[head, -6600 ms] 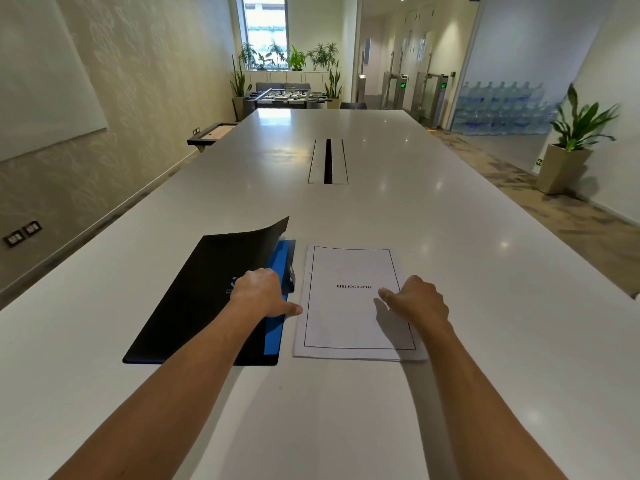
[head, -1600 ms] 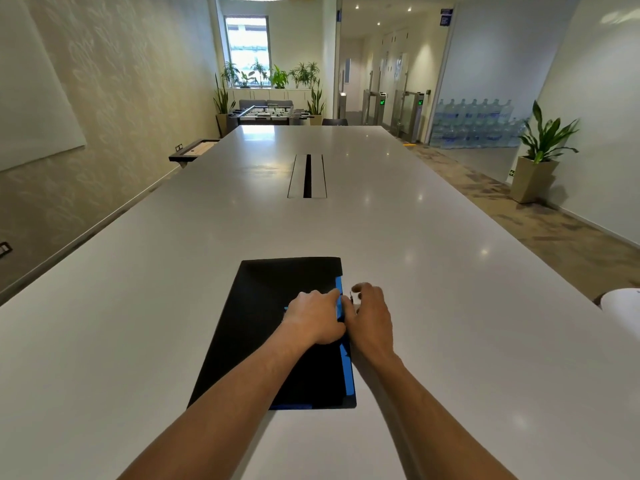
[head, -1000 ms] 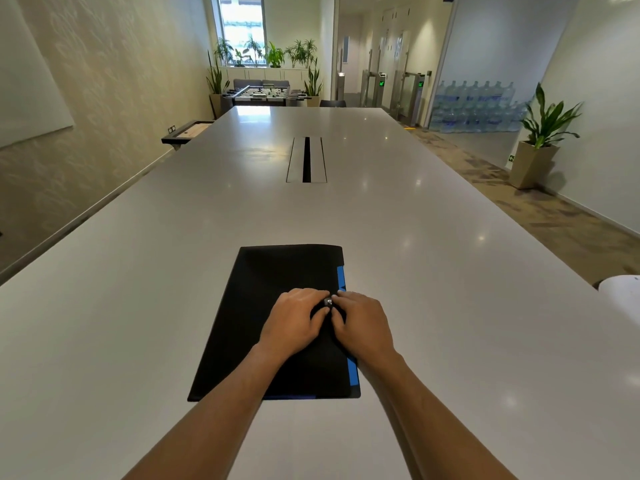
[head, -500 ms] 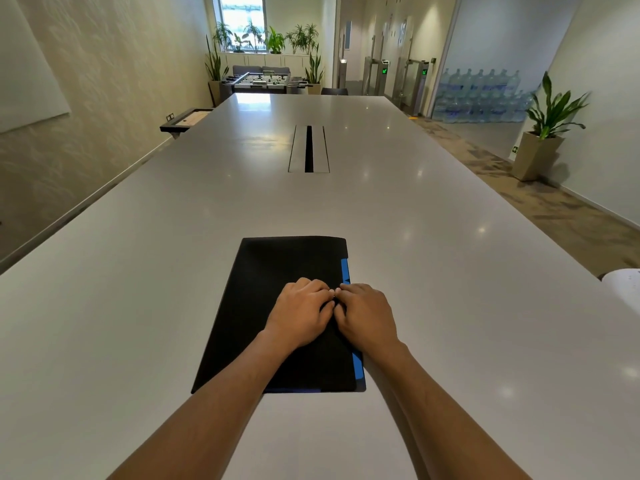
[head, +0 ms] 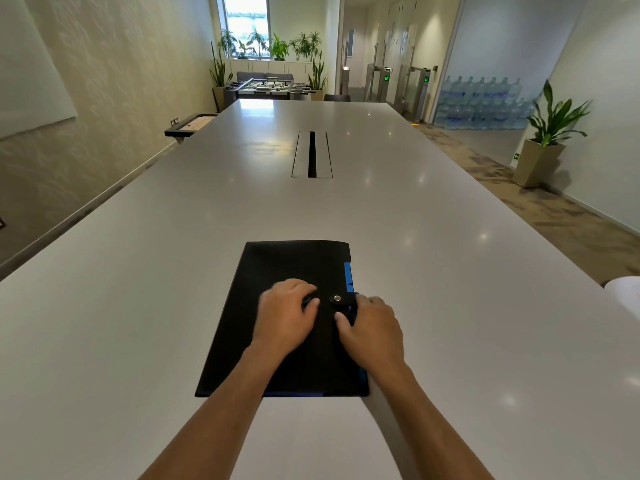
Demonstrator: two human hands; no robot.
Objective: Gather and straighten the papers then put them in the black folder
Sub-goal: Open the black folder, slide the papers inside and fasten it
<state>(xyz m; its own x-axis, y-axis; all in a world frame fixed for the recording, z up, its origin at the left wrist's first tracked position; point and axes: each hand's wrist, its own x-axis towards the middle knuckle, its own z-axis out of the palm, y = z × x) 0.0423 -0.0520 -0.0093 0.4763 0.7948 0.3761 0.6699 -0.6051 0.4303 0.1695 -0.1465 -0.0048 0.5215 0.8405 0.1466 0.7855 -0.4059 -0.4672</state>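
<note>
The black folder (head: 294, 268) lies closed and flat on the white table (head: 138, 271), straight in front of me. A blue inner edge (head: 347, 275) shows along its right side. A black strap with a metal snap button (head: 337, 298) sits over the cover between my hands. My left hand (head: 285, 315) rests on the cover with fingers curled down, holding nothing. My right hand (head: 372, 329) is at the folder's right edge, thumb on the strap and fingers at the edge. No papers are visible; the cover hides the inside.
A cable slot (head: 311, 154) runs along the table's middle farther away. A white rounded object (head: 625, 296) pokes in at the right table edge. A potted plant (head: 542, 157) stands on the floor at right, a small side table (head: 190, 124) at left.
My hands, pressed together over the clasp half a second ago, have moved slightly apart, and the snap button now shows. The folder has stayed closed in place.
</note>
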